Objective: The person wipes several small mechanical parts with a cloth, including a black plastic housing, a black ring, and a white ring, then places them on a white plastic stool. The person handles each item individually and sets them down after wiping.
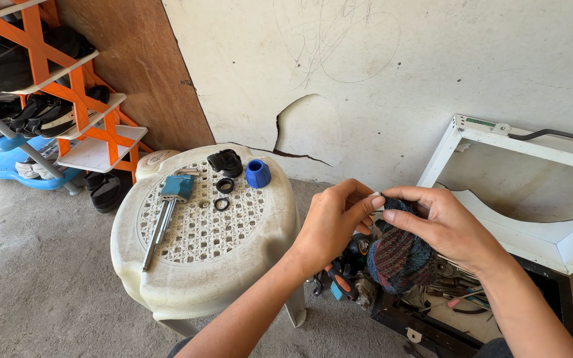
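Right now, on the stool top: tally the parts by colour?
Blue: 2, a threaded cap and a hex key set with a blue holder
Black: 3, a fitting body and two rings
Total: 5

In front of me stands a cream plastic stool (167, 265) with a woven-pattern top, resting on the concrete floor (41, 265). On it lie a set of hex keys (167, 212) in a blue holder, a blue cap (258, 174), a black fitting (225, 162) and two black rings (223, 194).
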